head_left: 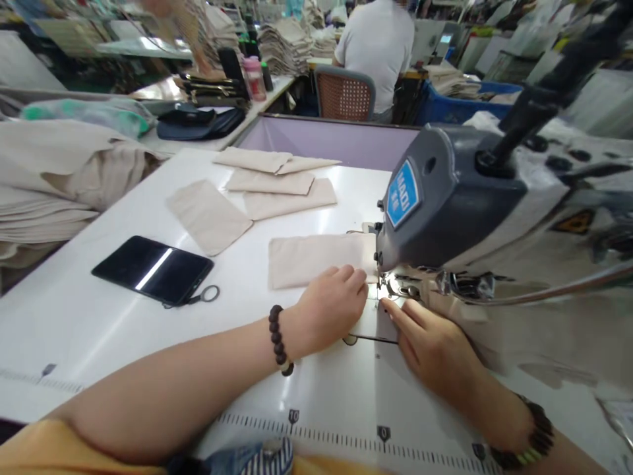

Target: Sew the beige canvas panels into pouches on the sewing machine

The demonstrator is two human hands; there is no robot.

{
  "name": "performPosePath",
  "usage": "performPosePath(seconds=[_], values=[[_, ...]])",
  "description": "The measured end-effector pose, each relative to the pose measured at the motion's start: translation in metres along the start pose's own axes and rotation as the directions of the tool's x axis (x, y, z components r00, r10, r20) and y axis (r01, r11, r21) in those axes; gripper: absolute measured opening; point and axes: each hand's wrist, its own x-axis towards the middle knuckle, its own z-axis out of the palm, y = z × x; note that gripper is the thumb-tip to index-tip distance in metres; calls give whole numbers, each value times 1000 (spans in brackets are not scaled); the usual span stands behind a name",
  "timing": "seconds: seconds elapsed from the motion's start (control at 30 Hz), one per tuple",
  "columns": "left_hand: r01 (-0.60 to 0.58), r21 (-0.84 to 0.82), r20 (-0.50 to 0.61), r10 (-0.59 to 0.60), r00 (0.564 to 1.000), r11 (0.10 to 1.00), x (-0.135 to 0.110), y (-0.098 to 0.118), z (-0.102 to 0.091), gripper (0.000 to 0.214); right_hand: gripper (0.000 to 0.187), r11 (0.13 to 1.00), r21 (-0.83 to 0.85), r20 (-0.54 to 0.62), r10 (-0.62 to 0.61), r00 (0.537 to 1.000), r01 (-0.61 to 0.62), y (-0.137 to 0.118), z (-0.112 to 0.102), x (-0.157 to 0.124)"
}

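Note:
A beige fabric piece point(316, 258) lies on the white sewing table point(99, 330), its right end under the presser foot point(390, 287) of a grey sewing machine point(445, 198). My left hand point(331, 307) rests on the near edge of that piece, fingers curled and pressing down beside the foot. My right hand point(430, 346) lies flat on the table just in front of the needle plate, its fingers stretched toward the foot. Both wrists wear bead bracelets.
Several loose beige pieces point(277, 181) lie farther back on the table. A black phone point(153, 269) with a ring strap lies at left. Stacked beige cloth point(54, 191) piles up at far left. A person in a white shirt point(376, 46) sits with their back to me.

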Motion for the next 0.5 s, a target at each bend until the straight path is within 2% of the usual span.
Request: performPosePath(seconds=[0.1,0.2,0.27,0.37,0.5], values=[[114,34,33,-116,993,993,3,-12,5,21,35,999,26,-37,-35,999,36,2,1,-2],[262,31,-47,-260,964,965,8,-29,16,35,35,997,45,-72,-60,996,64,2,2,-2],[306,-15,-111,-306,946,952,8,-35,21,41,36,995,59,-82,-73,994,78,1,1,-1],[200,-50,-162,-206,965,979,4,-33,23,37,37,987,50,-80,-151,985,155,-1,-9,-2],[14,-65,-178,-26,984,998,-4,-22,16,31,34,957,-116,-100,-278,955,266,5,-42,-21]])
